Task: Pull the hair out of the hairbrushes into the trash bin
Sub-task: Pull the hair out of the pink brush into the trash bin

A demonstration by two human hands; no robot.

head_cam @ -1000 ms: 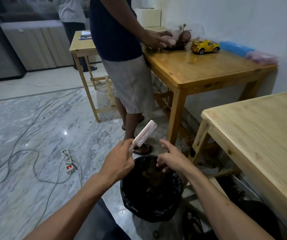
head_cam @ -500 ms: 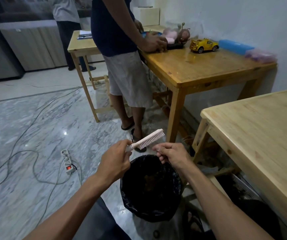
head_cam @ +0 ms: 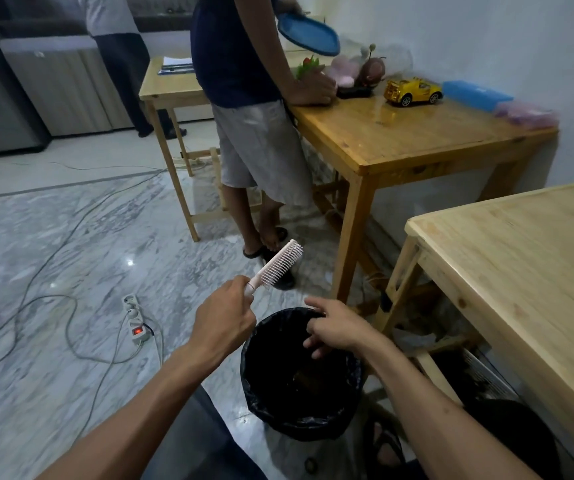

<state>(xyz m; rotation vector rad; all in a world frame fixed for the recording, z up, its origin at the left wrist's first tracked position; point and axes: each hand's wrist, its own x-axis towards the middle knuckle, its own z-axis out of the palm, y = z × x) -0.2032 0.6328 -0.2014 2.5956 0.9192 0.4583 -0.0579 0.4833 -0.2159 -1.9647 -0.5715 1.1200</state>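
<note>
My left hand (head_cam: 221,322) grips the pale pink plastic hairbrush (head_cam: 275,268) just beyond the black-lined round trash bin (head_cam: 299,420); my right hand (head_cam: 337,329) hangs loose-fingered over the bin, dropping hair, I reckon. Next, pinch between the bristles again.

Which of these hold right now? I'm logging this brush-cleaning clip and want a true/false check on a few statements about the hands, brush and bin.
1. The left hand grips the pink hairbrush by its handle. True.
2. The right hand is pinching the brush bristles. False: it is apart from the brush, over the open trash bin, fingers spread.
3. The trash bin is lined with a black bag. True.
4. The brush head sits inside the bin. False: it points up and away, above the floor beyond the rim.
5. A yellow toy car stands on the far wooden table. True.
</note>
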